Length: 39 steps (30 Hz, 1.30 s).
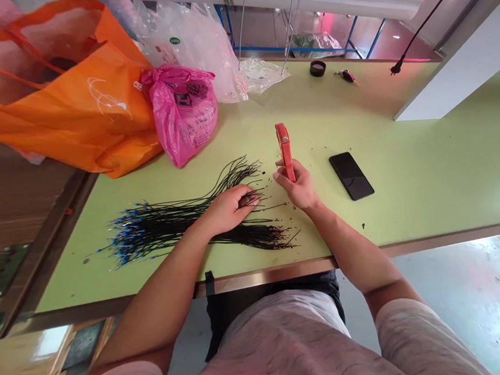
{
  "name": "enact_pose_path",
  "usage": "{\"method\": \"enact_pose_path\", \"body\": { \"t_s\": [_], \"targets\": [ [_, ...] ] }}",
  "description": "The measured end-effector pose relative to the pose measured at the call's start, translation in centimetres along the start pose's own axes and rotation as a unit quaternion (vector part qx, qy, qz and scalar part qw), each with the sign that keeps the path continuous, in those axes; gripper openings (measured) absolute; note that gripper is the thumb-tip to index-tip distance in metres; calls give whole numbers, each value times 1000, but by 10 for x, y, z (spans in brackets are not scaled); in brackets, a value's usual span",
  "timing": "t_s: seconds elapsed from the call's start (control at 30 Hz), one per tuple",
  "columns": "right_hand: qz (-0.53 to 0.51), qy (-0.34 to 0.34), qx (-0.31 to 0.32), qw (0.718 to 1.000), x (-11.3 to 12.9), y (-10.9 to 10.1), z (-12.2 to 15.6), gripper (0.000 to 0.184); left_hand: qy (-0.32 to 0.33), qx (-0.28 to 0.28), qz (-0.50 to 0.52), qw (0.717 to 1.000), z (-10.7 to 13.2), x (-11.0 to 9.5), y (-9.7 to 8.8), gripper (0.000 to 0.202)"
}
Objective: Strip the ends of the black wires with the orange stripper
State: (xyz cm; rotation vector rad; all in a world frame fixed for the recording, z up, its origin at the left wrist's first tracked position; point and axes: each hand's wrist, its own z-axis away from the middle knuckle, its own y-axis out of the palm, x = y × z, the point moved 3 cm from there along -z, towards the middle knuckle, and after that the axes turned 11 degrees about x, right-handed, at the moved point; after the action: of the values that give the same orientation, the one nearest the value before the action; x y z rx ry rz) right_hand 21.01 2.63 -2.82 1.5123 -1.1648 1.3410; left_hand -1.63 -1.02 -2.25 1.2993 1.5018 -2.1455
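A bundle of thin black wires with blue ends lies spread on the green table. My left hand rests on the bundle, fingers curled around a few wires near its right side. My right hand is closed on the handle of an orange-red hand tool, which stands upright just right of the wires. Small black wire scraps lie scattered around both hands.
A black phone lies flat to the right of the tool. An orange bag, a pink plastic bag and clear bags crowd the back left. A black ring and keys sit at the far edge.
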Motion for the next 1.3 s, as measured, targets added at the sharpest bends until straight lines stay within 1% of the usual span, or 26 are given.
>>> {"method": "enact_pose_path", "body": {
  "t_s": [0.1, 0.23, 0.33, 0.43, 0.53, 0.6, 0.67, 0.77, 0.87, 1.0, 1.13, 1.2, 1.3],
  "targets": [
    [47, -15, 19, 999, 1, 1, 2, 47, -28, -38, 99, 994, 0, 5, -5, 42],
    [139, -65, 64, 986, 6, 5, 7, 44, -25, -104, 223, 969, -2, 6, -12, 48],
    [197, -107, 87, 971, 9, 9, 10, 44, -24, -133, 285, 949, -3, 5, -15, 45],
    [223, -128, 103, 961, 8, 13, 12, 41, -12, -145, 327, 934, -2, 2, -17, 44],
    [182, -107, 108, 972, 5, 14, 12, 42, 6, -133, 355, 925, -1, -3, -18, 45],
    [119, -83, 107, 984, 3, 13, 11, 43, 9, -111, 360, 926, 0, -6, -16, 46],
    [49, -73, 112, 990, 1, 12, 10, 46, 8, -88, 363, 928, 1, -9, -15, 46],
    [-33, -71, 133, 988, -1, 12, 8, 48, 3, -59, 373, 926, 2, -11, -11, 47],
    [-76, -58, 161, 982, -3, 14, 7, 49, 3, -41, 380, 924, 1, -12, -9, 45],
    [-74, -69, 198, 975, 1, 17, 9, 46, 2, -49, 380, 924, 0, -9, -6, 44],
    [-44, -84, 225, 970, 9, 19, 12, 43, -14, -60, 375, 925, 0, -6, -6, 57],
    [-27, -80, 208, 974, 10, 19, 12, 45, -10, -53, 368, 928, 0, -7, -6, 58],
    [-11, -69, 170, 983, 7, 19, 11, 45, 0, -40, 354, 934, 1, -9, -7, 53]
  ]
}}
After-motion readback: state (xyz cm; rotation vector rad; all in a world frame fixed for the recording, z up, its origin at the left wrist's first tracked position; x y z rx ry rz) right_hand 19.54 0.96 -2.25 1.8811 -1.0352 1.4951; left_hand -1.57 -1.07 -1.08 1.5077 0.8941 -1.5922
